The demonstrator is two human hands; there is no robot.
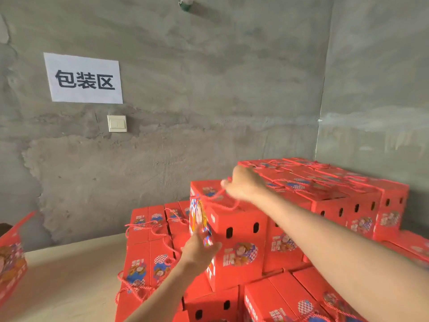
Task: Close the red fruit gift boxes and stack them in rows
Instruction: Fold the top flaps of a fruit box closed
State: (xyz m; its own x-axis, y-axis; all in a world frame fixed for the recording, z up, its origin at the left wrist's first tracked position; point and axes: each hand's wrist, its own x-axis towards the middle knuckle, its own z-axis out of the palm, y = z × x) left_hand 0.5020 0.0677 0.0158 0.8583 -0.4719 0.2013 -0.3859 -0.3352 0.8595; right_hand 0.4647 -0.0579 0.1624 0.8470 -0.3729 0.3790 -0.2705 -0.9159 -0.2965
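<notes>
Holding one red gift box (241,231) upright at the middle of the pile, lid flaps shut, two dark vent holes on the side facing me. Its base is level with the tops of the boxes below; I can't tell whether it rests on them.

Counting around that box: one taller block of boxes (336,189) touching it behind and to the right, one lower group (148,231) just beside it on the left with rope loops hanging down, and more front boxes (278,298) under and ahead of it. Well over a dozen in all, but they overlap, so no exact count. One lone box (11,256) sits well apart at the far left on the pale floor (69,275). Up on the grey wall (209,89), above and left of my box: one paper sign (83,78), one light switch (117,123).

Hands are apart. My left hand (199,251) is low against the box's patterned left face, fingers pointing up and fairly straight, though blurred. My right hand (243,185) is over the top, fingers curled, pinching the red rope handle (228,205).
</notes>
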